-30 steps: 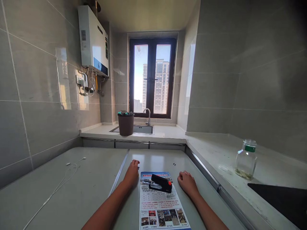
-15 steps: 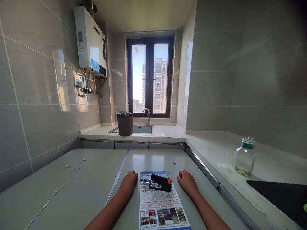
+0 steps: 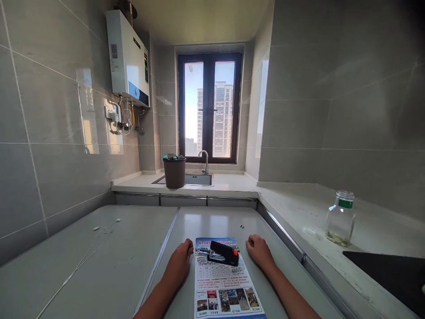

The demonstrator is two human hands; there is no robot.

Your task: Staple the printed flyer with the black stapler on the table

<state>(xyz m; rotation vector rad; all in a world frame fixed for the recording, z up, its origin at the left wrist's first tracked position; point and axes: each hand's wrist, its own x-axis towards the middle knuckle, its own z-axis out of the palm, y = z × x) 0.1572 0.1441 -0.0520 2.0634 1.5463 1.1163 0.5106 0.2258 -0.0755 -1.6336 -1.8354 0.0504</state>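
With the left grip and right grip curled closed, contents hidden, the opened stapler, lower centre, is best steadied by its base.

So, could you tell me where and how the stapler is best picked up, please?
I'd grip the stapler across its black body near the red piece, coming from the right with the right hand. That end looks thicker and faces this hand, while the slimmer metal arm sticks out to the left.
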